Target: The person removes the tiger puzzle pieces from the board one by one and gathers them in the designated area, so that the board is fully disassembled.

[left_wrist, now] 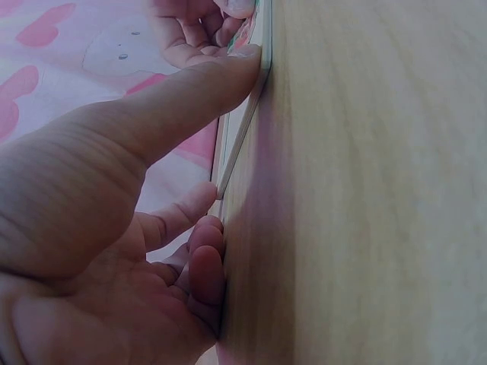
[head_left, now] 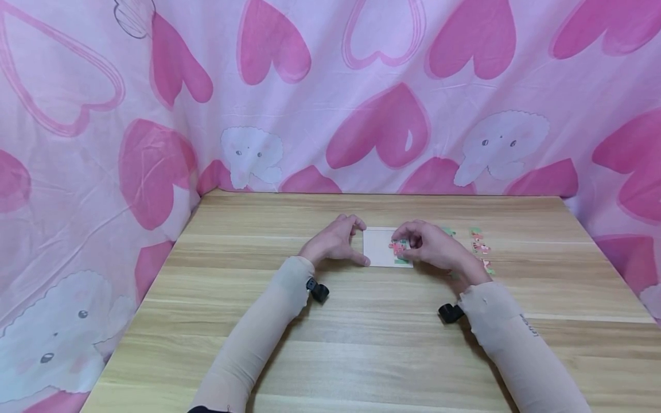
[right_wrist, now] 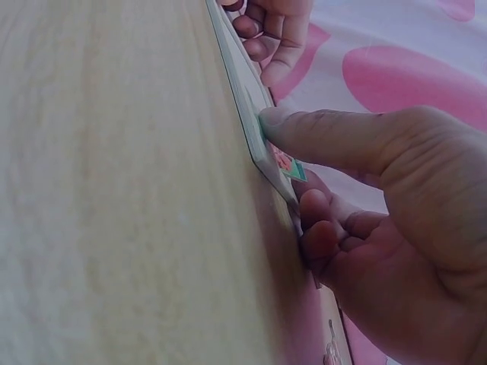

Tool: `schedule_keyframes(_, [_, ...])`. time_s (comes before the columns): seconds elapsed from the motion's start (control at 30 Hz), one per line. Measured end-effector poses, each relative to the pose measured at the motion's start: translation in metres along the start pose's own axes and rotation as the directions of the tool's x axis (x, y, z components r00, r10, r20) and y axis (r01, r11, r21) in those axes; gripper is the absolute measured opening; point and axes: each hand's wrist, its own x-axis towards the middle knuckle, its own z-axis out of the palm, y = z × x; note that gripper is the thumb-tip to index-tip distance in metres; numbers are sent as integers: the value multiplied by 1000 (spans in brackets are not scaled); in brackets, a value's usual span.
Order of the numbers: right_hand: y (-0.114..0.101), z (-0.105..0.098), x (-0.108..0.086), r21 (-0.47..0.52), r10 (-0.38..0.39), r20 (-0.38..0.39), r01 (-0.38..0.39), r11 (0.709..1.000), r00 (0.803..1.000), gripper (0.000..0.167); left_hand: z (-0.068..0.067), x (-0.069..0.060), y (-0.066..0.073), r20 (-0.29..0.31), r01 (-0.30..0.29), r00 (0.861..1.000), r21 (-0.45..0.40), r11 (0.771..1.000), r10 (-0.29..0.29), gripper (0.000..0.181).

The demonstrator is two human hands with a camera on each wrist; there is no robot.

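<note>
A shallow white puzzle tray (head_left: 378, 248) lies flat on the table. My left hand (head_left: 338, 240) holds it at the left end, thumb at the near corner and index finger at the far one. At the tray's right end are pink and green jigsaw pieces (head_left: 397, 248). Over them, my right hand (head_left: 431, 244) has thumb and fingers curled round a piece. In the right wrist view, the right thumb (right_wrist: 319, 135) lies at the tray's near edge, beside a green-edged piece (right_wrist: 292, 167). How firmly that piece is pinched is partly hidden.
More loose jigsaw pieces (head_left: 480, 248) lie to the right of my right hand, and some show partly behind it. The wooden table (head_left: 361, 344) meets a pink heart-patterned curtain (head_left: 377, 126) at the back and sides.
</note>
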Motion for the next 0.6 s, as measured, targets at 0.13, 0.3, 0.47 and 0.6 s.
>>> schedule_keyframes(0.13, [0,0,0,-4,18,-2,-18,1000,1000,32,0,-1,0,-2,6,1000,-2,1000,-6,87])
schedule_keyframes(0.3, [0,-1,1,-18,23,-3,-24,1000,1000,32,0,-1,1,0,10,1000,-2,1000,-10,87])
schedule_keyframes(0.47, [-1,-2,0,-12,38,-8,-38,999,999,28,-1,-1,2,2,11,1000,-1,1000,-11,88])
schedule_keyframes(0.6, [-1,-2,0,-7,40,-19,-40,999,999,28,-1,-2,3,4,10,1000,-4,1000,-10,88])
